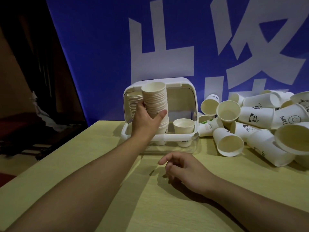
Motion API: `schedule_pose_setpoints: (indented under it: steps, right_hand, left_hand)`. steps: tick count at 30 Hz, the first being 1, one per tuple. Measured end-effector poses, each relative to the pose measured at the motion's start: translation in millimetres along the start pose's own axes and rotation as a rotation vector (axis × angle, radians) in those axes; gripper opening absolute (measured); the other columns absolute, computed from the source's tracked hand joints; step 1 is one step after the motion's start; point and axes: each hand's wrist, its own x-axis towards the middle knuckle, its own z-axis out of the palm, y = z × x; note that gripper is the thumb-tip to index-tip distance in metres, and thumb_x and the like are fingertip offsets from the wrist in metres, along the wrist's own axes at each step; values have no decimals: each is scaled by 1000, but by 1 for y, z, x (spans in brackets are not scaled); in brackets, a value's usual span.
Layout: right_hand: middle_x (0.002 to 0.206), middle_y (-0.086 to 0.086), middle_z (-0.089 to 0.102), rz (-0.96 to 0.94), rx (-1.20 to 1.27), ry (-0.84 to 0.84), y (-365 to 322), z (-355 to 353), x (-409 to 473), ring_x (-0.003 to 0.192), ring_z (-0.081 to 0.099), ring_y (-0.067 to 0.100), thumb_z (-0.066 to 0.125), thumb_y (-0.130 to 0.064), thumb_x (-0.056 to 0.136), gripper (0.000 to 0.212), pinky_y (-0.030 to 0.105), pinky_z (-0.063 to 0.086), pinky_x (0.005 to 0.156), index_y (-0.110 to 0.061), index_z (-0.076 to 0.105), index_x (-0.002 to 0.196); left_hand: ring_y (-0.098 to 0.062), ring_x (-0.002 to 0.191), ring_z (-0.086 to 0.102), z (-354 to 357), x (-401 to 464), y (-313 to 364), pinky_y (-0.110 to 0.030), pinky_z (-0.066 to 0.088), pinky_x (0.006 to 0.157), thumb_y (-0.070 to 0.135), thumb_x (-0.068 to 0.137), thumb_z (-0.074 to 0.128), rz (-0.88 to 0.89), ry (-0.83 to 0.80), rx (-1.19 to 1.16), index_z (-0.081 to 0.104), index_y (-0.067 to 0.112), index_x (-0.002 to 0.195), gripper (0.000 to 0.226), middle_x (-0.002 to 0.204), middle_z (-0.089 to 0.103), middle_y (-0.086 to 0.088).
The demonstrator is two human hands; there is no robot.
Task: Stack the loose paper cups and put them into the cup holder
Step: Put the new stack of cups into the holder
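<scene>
The left hand [147, 118] grasps a tall stack of nested cups [155, 99] at the middle slot of the white cup holder [184, 136] on the worktop [100, 164]; the right hand [185, 168] rests relaxed, holding nothing. Loose cups [257, 118] lie heaped right of the holder, one printed "HELL", partly hidden.

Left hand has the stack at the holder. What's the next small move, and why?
Probably ease the stack down and let go: the left hand grips it in the holder, beside the single cup. Loose cups remain.
</scene>
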Motion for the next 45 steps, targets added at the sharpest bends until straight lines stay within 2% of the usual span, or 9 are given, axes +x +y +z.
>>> schedule_pose_setpoints:
  steps: [3,7,22,25,27,31,38,41,45]
  right_hand:
    - [65,-11,62,-2,3,-2,0,0,0,65,59,7,51,-3,98,23,22,47,65,-18,68,101]
    - [65,-11,62,4,-3,5,2,0,1,65,59,8,51,-3,98,23,23,47,65,-17,68,101]
    - [66,-12,64,-9,-81,-1,-1,0,-4,69,63,10,53,-6,96,21,27,52,69,-17,69,103]
    - [68,-11,65,-9,-68,9,0,0,-4,70,63,11,53,-19,89,20,36,54,74,-24,69,100]
    - [69,-11,65,-6,-58,8,1,0,-4,71,63,11,52,-23,86,21,39,55,78,-25,69,99]
    - [69,-10,65,-8,-74,15,5,-1,-3,70,64,10,54,-9,94,21,30,54,73,-23,68,100]
    - [67,-11,64,2,-51,17,8,-1,-1,69,63,10,53,-5,95,24,26,51,70,-24,69,98]
    - [70,-11,65,-1,-61,13,9,-1,0,71,64,10,53,-7,95,24,26,52,70,-25,69,99]
    - [71,-10,65,-3,-87,5,8,-2,-1,72,64,9,53,-8,95,24,25,53,72,-24,70,101]
  left_hand:
    - [-30,123,55,-5,-9,-6,-47,47,100,64,84,65,25,-22,225,42,17,139,76,137,57,-4]
    - [-31,118,56,-16,-11,-4,-45,48,94,68,87,54,-1,-22,326,45,17,128,66,130,58,-5]
    - [-28,129,50,-13,-12,8,-45,44,104,53,80,76,-124,-207,268,38,21,140,78,144,52,0]
    - [-29,146,30,-15,-15,18,-48,33,115,51,79,78,-167,-159,203,11,26,155,105,162,25,-4]
    - [-24,150,17,-19,-17,24,-50,29,115,51,86,70,-17,-26,227,2,35,156,99,165,9,2]
    - [-25,129,44,-25,-5,30,-48,45,99,47,103,40,159,10,321,42,41,139,37,148,39,6]
    - [-19,130,36,-31,6,30,-41,42,94,44,106,36,226,34,483,62,31,121,33,140,43,9]
    - [-19,123,43,-48,27,35,-38,41,92,40,104,44,360,-101,555,69,29,110,28,121,58,10]
    - [-17,114,47,-60,38,42,-33,38,88,39,102,51,388,-226,600,70,28,114,25,110,55,5]
